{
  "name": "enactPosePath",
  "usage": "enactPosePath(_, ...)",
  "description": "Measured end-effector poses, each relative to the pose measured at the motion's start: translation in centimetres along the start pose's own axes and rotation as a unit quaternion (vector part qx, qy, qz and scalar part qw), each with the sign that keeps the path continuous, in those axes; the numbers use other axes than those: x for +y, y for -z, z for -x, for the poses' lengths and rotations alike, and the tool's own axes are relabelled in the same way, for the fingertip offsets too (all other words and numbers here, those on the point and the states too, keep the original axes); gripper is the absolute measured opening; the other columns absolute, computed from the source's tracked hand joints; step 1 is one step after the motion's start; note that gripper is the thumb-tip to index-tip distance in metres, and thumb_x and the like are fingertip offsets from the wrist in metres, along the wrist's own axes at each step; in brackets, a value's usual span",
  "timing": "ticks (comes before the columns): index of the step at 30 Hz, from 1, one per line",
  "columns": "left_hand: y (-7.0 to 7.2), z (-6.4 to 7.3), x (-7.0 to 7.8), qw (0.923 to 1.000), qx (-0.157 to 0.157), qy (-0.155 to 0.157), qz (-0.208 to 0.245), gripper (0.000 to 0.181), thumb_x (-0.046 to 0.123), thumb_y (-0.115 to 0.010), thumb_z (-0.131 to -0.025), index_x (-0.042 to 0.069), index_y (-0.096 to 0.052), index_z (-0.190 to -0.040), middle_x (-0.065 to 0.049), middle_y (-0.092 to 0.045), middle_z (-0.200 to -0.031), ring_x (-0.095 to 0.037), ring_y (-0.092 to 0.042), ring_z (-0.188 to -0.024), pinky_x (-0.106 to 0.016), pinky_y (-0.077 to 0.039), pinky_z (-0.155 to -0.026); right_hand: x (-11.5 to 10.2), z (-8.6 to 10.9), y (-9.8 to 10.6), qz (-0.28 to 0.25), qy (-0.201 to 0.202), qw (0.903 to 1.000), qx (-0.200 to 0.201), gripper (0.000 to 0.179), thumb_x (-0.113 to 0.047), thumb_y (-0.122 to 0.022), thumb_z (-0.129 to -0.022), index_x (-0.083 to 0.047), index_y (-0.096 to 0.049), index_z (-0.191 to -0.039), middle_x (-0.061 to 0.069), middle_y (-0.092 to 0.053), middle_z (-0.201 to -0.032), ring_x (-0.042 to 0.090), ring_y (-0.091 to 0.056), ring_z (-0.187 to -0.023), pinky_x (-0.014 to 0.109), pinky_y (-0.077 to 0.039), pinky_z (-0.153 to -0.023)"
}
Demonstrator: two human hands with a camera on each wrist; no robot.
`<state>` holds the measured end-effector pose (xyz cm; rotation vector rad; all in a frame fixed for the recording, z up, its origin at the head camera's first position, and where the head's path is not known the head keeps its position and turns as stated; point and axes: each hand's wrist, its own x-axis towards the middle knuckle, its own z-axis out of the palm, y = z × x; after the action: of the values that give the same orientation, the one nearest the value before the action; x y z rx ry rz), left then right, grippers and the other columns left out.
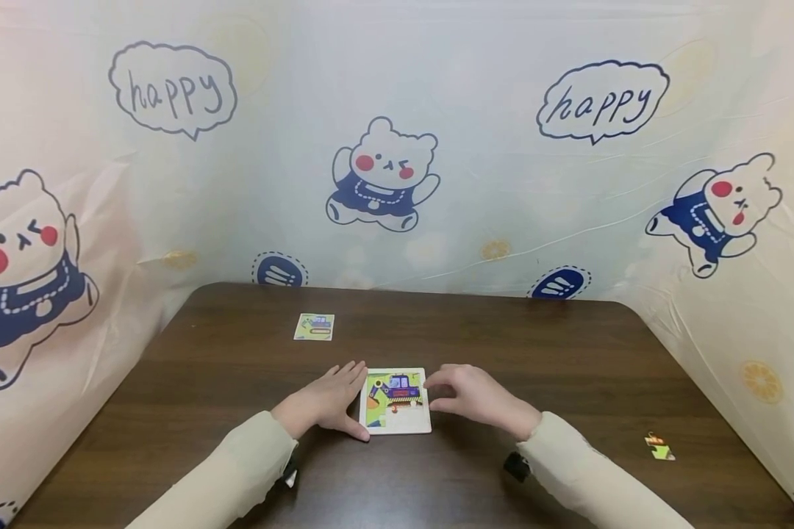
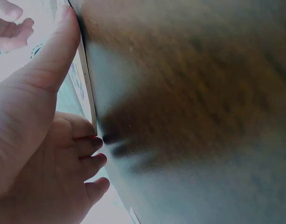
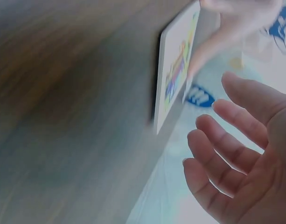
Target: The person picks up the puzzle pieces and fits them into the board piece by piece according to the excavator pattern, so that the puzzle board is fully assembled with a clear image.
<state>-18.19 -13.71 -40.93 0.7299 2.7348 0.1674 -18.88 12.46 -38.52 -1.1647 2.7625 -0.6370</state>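
Note:
In the head view a white-framed jigsaw puzzle board (image 1: 406, 422) lies flat in front of the person. Its picture of a purple excavator covers the top and left, while the lower right is bare white. Along the left edge rests the left hand (image 1: 331, 397), fingers extended and thumb at the near corner. The left wrist view shows that thumb (image 2: 54, 51) against the board's side. Beside the right edge hovers the right hand (image 1: 473, 397), its loosely bent fingers (image 3: 222, 172) holding nothing in the right wrist view.
Far to the right on the brown table (image 1: 536, 338) lies a green and orange puzzle piece or small cluster (image 1: 660, 448). A small card (image 1: 315, 328) with a similar excavator picture sits behind the board, to the left. A printed curtain (image 1: 490, 169) hangs around the table.

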Motion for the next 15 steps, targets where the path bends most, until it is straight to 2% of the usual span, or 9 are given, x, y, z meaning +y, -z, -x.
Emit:
enactPosePath(5,0.0,0.0,0.1,1.0000,-0.003,0.003,0.001,0.110,0.065,-0.067,-0.067,-0.006,-0.026,-0.142,-0.019,-0.021,-0.148,-0.032,-0.018,-0.135,-0.045,-0.016,-0.108,2.0,2.9,1.4,-0.009,-0.033,0.9992,0.022,0.028,-0.017,-0.072,-0.080,-0.003,-0.068,-0.104,0.006,-0.065,-0.097,0.020,-0.059,-0.084,0.034,-0.049,-0.072)
enactPosePath(15,0.1,0.0,0.1,1.0000,-0.001,0.001,0.001,0.110,0.064,-0.068,-0.067,-0.007,-0.026,-0.141,-0.019,-0.021,-0.148,-0.032,-0.018,-0.135,-0.045,-0.016,-0.108,6.0,8.9,2.8,-0.043,-0.071,0.9963,0.024,0.036,-0.022,-0.073,-0.079,-0.002,-0.065,-0.108,0.003,-0.060,-0.095,0.019,-0.056,-0.080,0.035,-0.049,-0.068)
